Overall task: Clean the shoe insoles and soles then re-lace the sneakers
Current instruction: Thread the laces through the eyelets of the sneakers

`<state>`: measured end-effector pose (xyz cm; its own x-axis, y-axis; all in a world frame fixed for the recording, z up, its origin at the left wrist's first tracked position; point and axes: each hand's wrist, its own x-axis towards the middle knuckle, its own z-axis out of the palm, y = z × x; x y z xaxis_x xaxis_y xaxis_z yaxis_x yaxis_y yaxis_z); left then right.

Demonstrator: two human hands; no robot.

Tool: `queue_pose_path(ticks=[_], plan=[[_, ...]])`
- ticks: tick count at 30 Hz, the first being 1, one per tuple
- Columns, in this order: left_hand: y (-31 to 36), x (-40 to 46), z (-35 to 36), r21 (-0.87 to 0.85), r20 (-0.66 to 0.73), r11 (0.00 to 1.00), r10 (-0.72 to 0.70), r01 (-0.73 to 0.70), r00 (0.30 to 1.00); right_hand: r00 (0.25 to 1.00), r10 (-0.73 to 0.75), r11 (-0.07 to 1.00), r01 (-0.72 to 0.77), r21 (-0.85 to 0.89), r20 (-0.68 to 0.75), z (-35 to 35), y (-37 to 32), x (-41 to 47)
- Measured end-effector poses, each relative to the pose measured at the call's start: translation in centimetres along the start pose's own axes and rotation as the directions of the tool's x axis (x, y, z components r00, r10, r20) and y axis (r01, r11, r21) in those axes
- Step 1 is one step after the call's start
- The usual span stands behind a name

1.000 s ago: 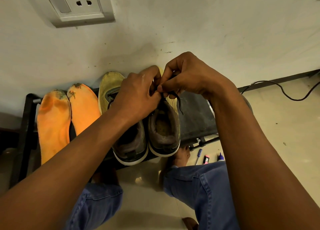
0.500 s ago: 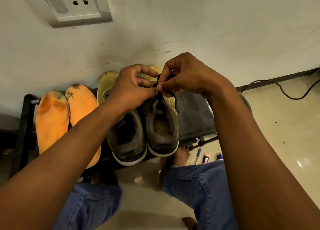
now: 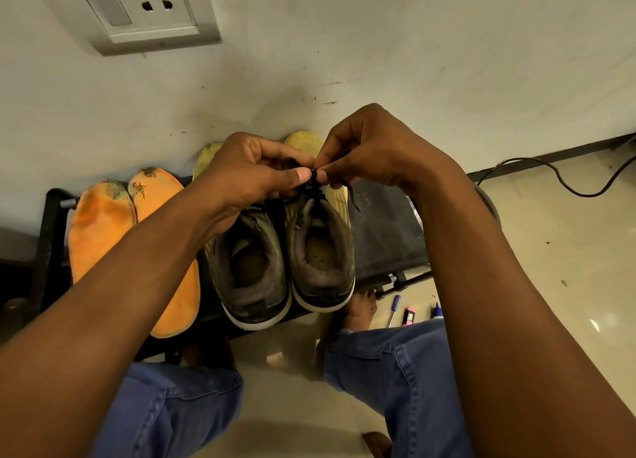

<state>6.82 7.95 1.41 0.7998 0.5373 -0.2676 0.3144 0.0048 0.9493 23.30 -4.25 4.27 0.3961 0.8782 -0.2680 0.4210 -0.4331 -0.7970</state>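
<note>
A wall socket (image 3: pixel 144 10) is seen at the upper left of the frame. Below it, two orange insoles (image 3: pixel 103 230) are laid on a black rack (image 3: pixel 382 237), just left of two grey sneakers (image 3: pixel 320 251) (heels toward the camera). At the centre, a black lace (image 3: pixel 315 182) over the right-hand sneaker is pinched by the fingers of the left hand (image 3: pixel 251 178) and of the right hand (image 3: pixel 375 151), thumbs nearly touching. Pens (image 3: pixel 394 309) are seen on the floor at the lower right.
</note>
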Motion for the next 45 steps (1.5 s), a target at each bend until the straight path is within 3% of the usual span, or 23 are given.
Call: queue_pose_path(ticks=[10,19,24,34,40,45], plan=[[0.2,-0.5,-1.8,0.337,0.008,0.927,0.171,-0.164,0.985,0.995,0.096,0.991,-0.096,-0.096,-0.010,-0.5,0.5,-0.2],[-0.2,-0.3,-1.6,0.383,0.051,0.911,0.148,-0.156,0.988,0.955,0.294,0.941,-0.280,-0.190,0.048,-0.7,0.8,-0.5],[-0.5,0.0,-2.1,0.481,0.028,0.866,0.139,-0.135,0.990,0.946,0.304,0.934,-0.273,-0.232,0.111,-0.7,1.0,-0.7],[-1.1,0.3,-1.8,0.623,0.065,0.748,0.239,-0.227,0.969,0.936,0.297,0.936,-0.246,-0.251,0.190,-0.8,1.8,-0.9],[-1.4,-0.3,-2.9,0.517,0.057,0.826,0.228,-0.224,0.972,0.992,0.114,0.987,-0.109,-0.117,0.044,-1.4,2.5,-0.8],[-0.8,-1.1,-4.0,0.404,-0.101,0.878,0.322,-0.257,0.941,0.984,0.013,0.998,-0.025,-0.066,-0.175,-0.7,1.7,0.7]])
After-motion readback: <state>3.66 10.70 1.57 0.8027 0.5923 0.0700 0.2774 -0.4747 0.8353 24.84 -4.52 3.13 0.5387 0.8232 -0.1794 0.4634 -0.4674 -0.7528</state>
